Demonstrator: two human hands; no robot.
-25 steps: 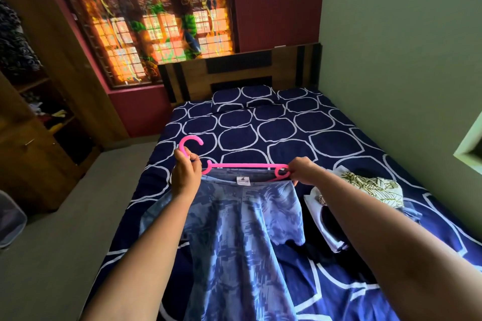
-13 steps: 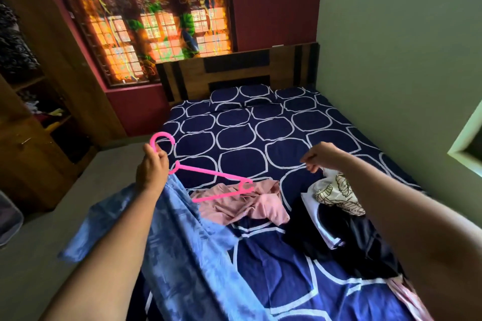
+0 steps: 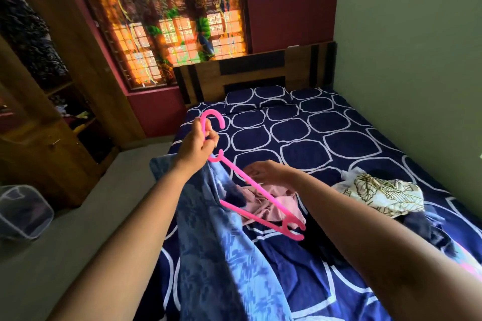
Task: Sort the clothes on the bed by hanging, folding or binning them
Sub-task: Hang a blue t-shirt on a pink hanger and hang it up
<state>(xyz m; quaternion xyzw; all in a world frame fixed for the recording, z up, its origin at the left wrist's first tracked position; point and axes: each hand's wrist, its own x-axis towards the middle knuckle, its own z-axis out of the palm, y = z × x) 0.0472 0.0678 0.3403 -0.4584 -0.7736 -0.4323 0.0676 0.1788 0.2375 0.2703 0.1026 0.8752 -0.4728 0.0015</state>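
Green and maroon walls close round a bed [image 3: 326, 125] in a navy sheet with white rings; a bright printed curtain [image 3: 167, 21] glows over the wooden headboard, and an open wooden wardrobe [image 3: 52, 143] stands at the left with a translucent bin [image 3: 23, 214] on the floor by it.

The person's left hand [image 3: 198, 148] is curled tight on the neck of a pink plastic hanger [image 3: 271, 200], just under its hook; the hanger tilts steeply, its far end low and bare. A blue patterned garment [image 3: 221, 255] hangs from the end nearest that hand and trails down over the edge of the bed. The right hand [image 3: 263, 172] hovers just behind the hanger's arm, fingers loosely spread and gripping nothing.

To my eye the step is seating the blue garment on the hanger; it would go best if the left hand levelled the hanger first, then the right took the loose edge of the cloth and drew it over the bare end, so the weight sits evenly and cannot slide off.

Other clothes wait on the sheet: a crumpled pink garment [image 3: 271, 206] beneath the hanger, a cream leaf-print one [image 3: 386, 193] and something dark [image 3: 422, 229] further right.

No brand, label or writing can be read anywhere.
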